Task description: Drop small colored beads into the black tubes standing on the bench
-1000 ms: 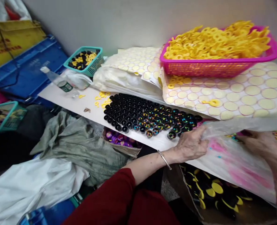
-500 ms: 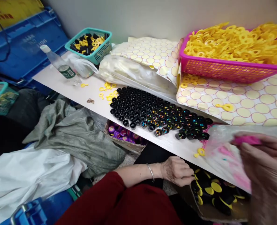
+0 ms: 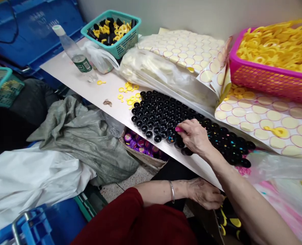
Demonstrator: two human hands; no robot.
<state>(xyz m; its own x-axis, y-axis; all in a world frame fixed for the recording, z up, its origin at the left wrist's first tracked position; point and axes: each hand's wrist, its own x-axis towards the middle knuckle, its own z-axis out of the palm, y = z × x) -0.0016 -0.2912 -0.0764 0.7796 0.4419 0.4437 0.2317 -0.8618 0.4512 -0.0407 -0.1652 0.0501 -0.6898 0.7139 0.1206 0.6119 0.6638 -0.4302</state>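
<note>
My right hand (image 3: 194,136) is closed round a small pink piece (image 3: 178,129), mostly hidden by the fingers. It hovers over rows of small black cups (image 3: 163,114) packed on the bench. Several cups around and right of the hand hold tiny coloured bits; those at left look dark inside. My left hand (image 3: 207,193), with a silver bangle at its wrist, lies low by the bench's front edge. Its fingers are curled together, and what they hold, if anything, is hidden. Beside it is a cardboard box of black and yellow pieces (image 3: 235,223), partly covered by my right forearm.
On the bench (image 3: 115,115) stand a clear bottle (image 3: 76,58), a teal basket (image 3: 125,42) and a pink basket (image 3: 270,78) of yellow rings. Patterned sheets (image 3: 186,47) lie along the wall. A clear plastic bag (image 3: 275,166) lies at right, and a box of purple pieces (image 3: 143,154) sits below.
My right hand has moved left from the plastic bag to above the black cups, still with the pink piece. My left hand stays low, fingers curled. The camera view has shifted right.
</note>
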